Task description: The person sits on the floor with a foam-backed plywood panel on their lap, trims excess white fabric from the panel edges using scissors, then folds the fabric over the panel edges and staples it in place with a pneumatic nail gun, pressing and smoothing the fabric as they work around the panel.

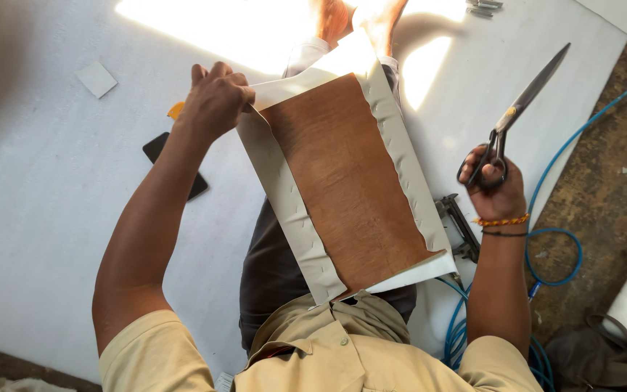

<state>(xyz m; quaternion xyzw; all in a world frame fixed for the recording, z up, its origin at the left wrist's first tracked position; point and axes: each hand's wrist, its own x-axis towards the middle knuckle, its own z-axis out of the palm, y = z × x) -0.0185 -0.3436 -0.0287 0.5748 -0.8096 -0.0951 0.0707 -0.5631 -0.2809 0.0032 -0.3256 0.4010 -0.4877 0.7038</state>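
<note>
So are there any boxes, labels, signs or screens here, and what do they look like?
Dark phone-like slab: flat black rectangle on the white sheet, partly hidden under the left forearm; screen looks dark.
Small card: plain pale grey square lying on the white sheet, far left; no print visible.
No boxes or signs in view.

Dark flat object (pixel 155 147) half under forearm

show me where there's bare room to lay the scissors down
Free: the white foam sheet left of the black flat phone, and between the long steel scissors and the fabric-wrapped brown board. Crowded: around the stapler and blue hose.
</note>
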